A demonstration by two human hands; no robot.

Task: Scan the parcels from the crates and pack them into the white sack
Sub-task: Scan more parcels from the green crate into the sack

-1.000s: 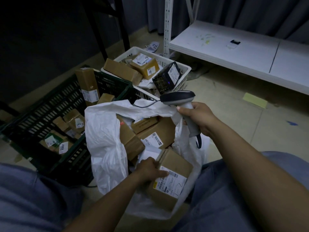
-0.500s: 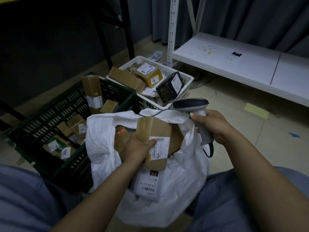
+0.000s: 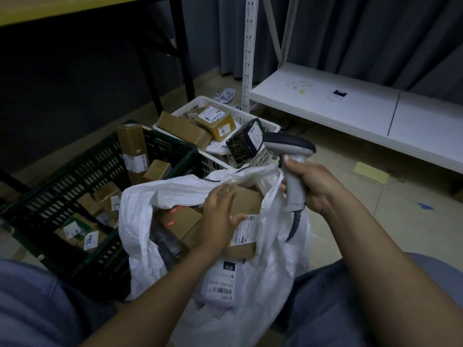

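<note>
Brown parcel [image 3: 246, 200] is gripped in my left hand [image 3: 218, 216], right in the mouth of the white sack [image 3: 140, 216], while just beside it my right hand [image 3: 315, 186] clutches the scanner [image 3: 288, 144].

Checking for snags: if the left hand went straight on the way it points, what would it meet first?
Likely the white sack's far rim, just past the parcel the left hand grips; depth is unclear.

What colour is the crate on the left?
The crate is dark green; the head view shows it.
</note>
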